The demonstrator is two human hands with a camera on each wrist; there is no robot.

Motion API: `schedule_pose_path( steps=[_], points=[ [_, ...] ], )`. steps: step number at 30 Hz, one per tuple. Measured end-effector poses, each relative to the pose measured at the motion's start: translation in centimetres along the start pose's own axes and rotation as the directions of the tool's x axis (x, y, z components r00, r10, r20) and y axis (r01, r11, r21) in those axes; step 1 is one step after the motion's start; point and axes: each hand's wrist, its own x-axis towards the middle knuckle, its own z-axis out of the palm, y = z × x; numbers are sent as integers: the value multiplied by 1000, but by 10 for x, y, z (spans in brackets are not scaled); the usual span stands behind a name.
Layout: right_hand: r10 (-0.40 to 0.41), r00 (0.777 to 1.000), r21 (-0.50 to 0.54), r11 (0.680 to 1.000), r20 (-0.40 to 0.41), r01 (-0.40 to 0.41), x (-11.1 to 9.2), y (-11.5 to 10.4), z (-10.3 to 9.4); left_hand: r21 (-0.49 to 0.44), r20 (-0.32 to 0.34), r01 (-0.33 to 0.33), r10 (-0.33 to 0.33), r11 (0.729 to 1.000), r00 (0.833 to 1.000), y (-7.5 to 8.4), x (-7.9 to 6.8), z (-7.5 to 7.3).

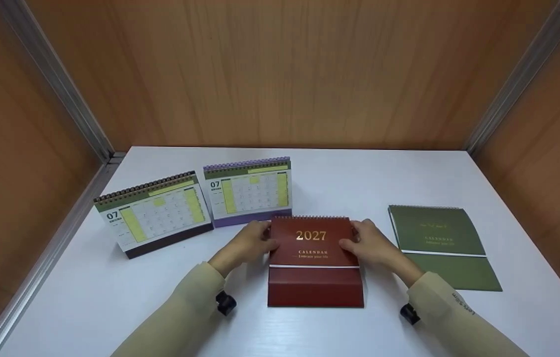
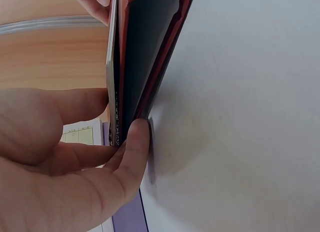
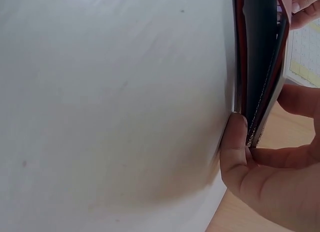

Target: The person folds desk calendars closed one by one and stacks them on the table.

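A red desk calendar (image 1: 315, 287) marked 2027 in gold lies in front of me, its spiral binding at the far edge. My left hand (image 1: 249, 242) grips its left side, thumb on the cover and fingers at the edge. On the opposite side my right hand (image 1: 373, 243) holds it the same way. In the left wrist view the folded stand of the calendar (image 2: 145, 51) is slightly spread, with left fingers (image 2: 135, 147) reaching its underside near the binding. The right wrist view shows the right fingers (image 3: 234, 137) at the matching corner.
Two calendars stand propped up at the left, one with a dark base (image 1: 158, 213) and one with a purple base (image 1: 250, 191). A green calendar (image 1: 446, 270) lies to the right. Wooden panels (image 1: 280, 74) enclose the white table (image 1: 349, 173) at the back and sides.
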Motion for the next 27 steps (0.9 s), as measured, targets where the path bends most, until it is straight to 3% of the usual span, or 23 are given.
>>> schedule_pose_path(
  steps=[13, 18, 23, 27],
  points=[
    [-10, 1000, -60, 998, 23, 11, -1, 1, -1, -16, 30, 25, -25, 1000, 999, -3, -3, 1],
    [-31, 999, -81, 996, 20, 32, -3, 4, -3, -11, 38, 4, -3, 1000, 999, -4, -5, -2],
    [-66, 998, -108, 992, 14, 67, -11, 2, -12, 57, -12, -10, 11, 998, 1000, -2, -11, -3],
    [-75, 997, -114, 991, -5, 74, -18, -7, -19, 148, -89, -60, 74, 987, 993, 5, -15, -3]
  ],
)
